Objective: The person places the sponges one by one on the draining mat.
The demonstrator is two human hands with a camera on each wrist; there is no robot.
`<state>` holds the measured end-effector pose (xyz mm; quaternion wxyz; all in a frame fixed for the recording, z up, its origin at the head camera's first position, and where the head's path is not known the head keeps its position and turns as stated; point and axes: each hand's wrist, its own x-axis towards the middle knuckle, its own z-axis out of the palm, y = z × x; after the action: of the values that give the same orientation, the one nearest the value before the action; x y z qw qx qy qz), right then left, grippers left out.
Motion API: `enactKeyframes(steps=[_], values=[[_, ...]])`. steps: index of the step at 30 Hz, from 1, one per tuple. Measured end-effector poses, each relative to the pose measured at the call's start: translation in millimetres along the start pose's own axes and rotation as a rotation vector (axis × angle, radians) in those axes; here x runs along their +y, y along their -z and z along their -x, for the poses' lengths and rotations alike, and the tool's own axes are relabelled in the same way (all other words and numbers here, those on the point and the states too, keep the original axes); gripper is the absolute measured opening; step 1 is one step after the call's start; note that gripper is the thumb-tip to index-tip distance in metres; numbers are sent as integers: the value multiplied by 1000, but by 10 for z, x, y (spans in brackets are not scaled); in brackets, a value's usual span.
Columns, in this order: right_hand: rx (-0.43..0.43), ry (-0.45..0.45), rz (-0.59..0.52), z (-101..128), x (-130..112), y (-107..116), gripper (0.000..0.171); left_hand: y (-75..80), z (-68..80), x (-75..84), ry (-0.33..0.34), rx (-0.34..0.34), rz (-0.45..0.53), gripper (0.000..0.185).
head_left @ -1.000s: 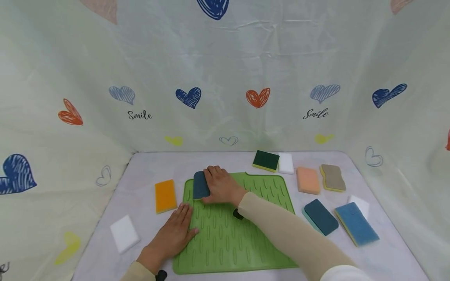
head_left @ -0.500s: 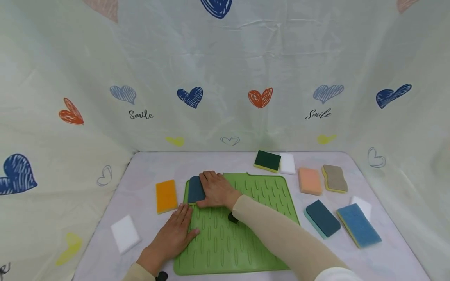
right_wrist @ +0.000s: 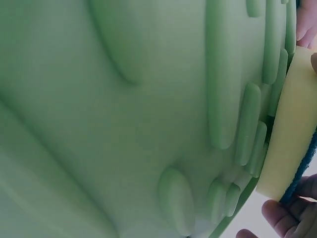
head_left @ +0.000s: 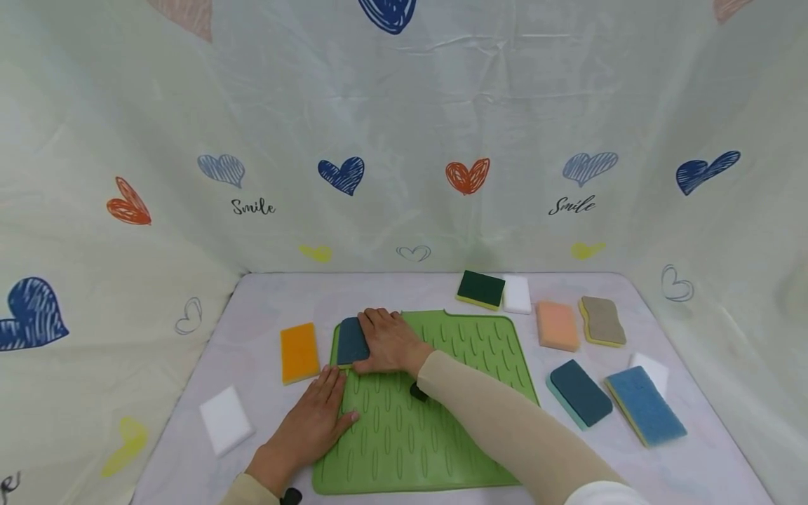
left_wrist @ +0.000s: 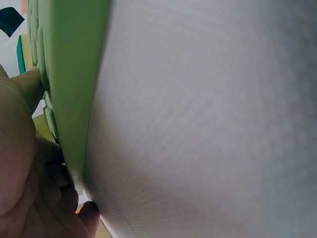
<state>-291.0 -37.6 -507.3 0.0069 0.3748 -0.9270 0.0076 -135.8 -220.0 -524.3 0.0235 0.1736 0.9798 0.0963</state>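
My left hand (head_left: pixel 312 421) lies flat with straight fingers across the lower left edge of the green silicone mat (head_left: pixel 442 414), half on the mat and half on the table (head_left: pixel 265 308); I judge it is there to pin the mat so it does not slide. In the left wrist view the mat's edge (left_wrist: pixel 69 74) runs right against my palm.

My right hand (head_left: pixel 388 341) grips a dark teal sponge (head_left: pixel 351 341) at the mat's upper left corner, just left of centre frame, fingers over its top and thumb along the near side. It sits flat, scouring side up and yellow foam down, pressed onto the ribbed surface; the right wrist view shows the yellow layer (right_wrist: pixel 290 134) meeting the ribs with my fingertips (right_wrist: pixel 280 215) curled round its edge.

The other sponges lie off the mat: an orange sponge (head_left: pixel 299 352) just left of it, a white one (head_left: pixel 225 419) at lower left, and a dark green one (head_left: pixel 480 289) above.
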Motion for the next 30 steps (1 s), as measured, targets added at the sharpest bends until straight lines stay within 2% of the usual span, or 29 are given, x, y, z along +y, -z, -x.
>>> enactKeyframes(steps=[14,18,23,30], values=[[-10,-8,14,15,-30,18,107,6,27,10,26,-18,38,77],[49,-5,13,51,33,104,107,-8,32,14,34,-29,38,77],[140,53,88,163,328,391,99,-24,27,12,45,-25,29,77],[137,149,201,515,1059,704,93,12,23,20,46,-33,37,77]])
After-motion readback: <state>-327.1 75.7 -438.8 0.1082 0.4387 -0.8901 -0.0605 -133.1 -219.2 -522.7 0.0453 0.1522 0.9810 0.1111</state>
